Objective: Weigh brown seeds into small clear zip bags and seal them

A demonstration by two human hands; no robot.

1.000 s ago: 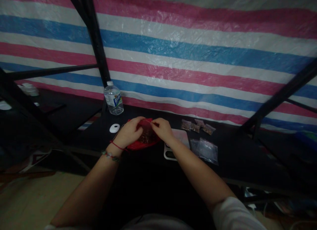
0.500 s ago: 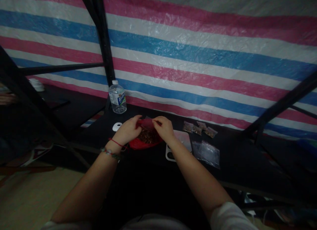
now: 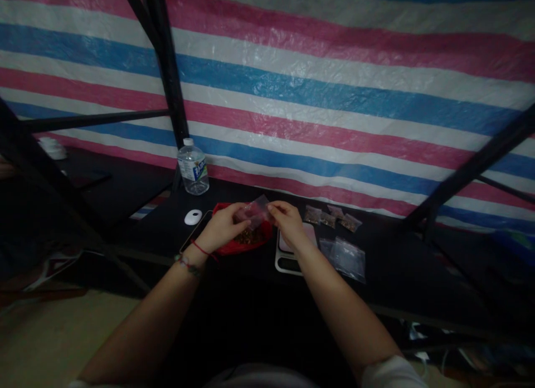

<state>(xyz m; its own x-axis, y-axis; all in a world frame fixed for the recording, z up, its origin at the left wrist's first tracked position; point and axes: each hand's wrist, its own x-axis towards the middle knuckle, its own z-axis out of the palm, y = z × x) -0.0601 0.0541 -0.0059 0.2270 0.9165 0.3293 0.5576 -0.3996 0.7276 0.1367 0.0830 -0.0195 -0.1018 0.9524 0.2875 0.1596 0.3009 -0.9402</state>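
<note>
Presently, a clear bag (image 3: 261,206) is pinched by the fingers of the left hand (image 3: 223,229) and right hand (image 3: 289,221) above the red bag (image 3: 234,247), left of the scale (image 3: 286,245).

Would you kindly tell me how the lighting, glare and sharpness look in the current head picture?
In the head view: dim light, with the table near black; small bright glints on the striped sheet; soft detail, leaving the contents of the small filled bags indistinct and the held clear bag faint-edged.
</note>
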